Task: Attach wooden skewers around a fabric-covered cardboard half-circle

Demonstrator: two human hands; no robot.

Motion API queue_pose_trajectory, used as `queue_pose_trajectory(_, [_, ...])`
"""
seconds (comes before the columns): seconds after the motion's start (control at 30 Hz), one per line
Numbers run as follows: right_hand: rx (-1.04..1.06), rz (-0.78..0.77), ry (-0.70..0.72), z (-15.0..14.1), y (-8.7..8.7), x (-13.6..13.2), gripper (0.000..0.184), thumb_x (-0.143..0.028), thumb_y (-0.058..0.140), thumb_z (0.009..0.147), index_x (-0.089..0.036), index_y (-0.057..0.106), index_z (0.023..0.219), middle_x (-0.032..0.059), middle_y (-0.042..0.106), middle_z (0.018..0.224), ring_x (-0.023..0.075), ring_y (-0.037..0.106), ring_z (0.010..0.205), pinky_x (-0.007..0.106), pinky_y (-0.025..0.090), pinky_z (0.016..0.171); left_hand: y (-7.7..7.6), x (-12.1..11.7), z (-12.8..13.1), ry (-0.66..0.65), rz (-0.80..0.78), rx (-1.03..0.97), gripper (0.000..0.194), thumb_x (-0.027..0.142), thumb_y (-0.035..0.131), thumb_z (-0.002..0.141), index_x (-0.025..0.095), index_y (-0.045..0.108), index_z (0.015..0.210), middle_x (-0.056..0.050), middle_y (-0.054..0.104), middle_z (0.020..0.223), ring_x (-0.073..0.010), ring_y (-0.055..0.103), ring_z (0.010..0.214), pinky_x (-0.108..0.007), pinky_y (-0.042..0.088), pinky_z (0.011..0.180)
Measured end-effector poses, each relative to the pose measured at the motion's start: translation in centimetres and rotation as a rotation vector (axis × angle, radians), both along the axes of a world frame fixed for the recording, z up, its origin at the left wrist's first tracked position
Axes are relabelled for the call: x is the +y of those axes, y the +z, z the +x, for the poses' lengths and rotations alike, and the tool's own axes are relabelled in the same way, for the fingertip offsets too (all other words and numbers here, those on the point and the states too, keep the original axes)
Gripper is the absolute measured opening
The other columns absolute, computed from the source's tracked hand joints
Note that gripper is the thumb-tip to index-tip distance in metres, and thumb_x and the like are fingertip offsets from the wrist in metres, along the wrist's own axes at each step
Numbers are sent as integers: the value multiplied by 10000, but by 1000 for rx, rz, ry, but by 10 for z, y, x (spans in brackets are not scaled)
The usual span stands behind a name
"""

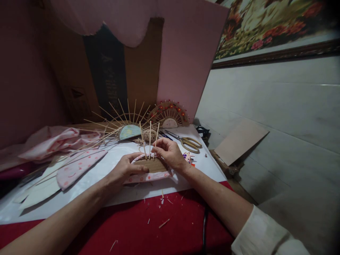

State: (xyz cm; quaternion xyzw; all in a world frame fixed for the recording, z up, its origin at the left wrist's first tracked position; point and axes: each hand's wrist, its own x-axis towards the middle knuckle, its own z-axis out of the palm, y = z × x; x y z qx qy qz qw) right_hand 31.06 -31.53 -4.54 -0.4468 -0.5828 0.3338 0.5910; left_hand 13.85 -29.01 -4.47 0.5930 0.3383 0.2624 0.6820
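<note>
A cardboard half-circle edged with pink dotted cloth stands tilted between my hands, its bare brown side toward me. Three thin wooden sticks rise from its upper edge. My left hand grips the left end of the cardboard, thumb on the brown face. With bent fingers my right hand pinches the rightmost wooden stick near the cardboard's edge. Behind them a ball of twine sits beside a pale green half-circle with sticks fanning out of it.
Gold-handled scissors lie right of my hands. A decorated fan leans at the back. On the left are a pink dotted half-circle and crumpled cloth. Scraps litter the red cloth; a cardboard sheet leans right.
</note>
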Motion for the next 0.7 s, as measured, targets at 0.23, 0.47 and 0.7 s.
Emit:
queue_pose_trajectory(0.23, [27, -14, 27, 0, 0, -1, 110, -226, 624, 714, -165, 543, 757, 4, 617, 673, 102, 565, 604, 230, 423, 552, 1, -1, 0, -5, 6, 0, 453, 186, 721, 534, 157, 618, 974, 8, 647, 665, -124, 552, 521, -219, 417, 458])
queue_pose_trajectory(0.47, [30, -9, 33, -1, 0, -1, 108, -226, 624, 716, -173, 539, 756, -3, 617, 668, 107, 577, 607, 238, 436, 565, 1, 0, 0, -12, -16, 0, 454, 183, 722, 533, 153, 616, 974, 4, 641, 652, -118, 537, 495, -218, 409, 441])
queue_pose_trajectory(0.7, [34, -9, 33, -1, 0, 0, 98, -217, 618, 718, -175, 537, 755, -9, 613, 666, 107, 582, 611, 239, 441, 578, 2, -1, 0, -4, -4, 5, 466, 176, 722, 539, 152, 612, 991, 3, 641, 665, -118, 542, 507, -217, 419, 448])
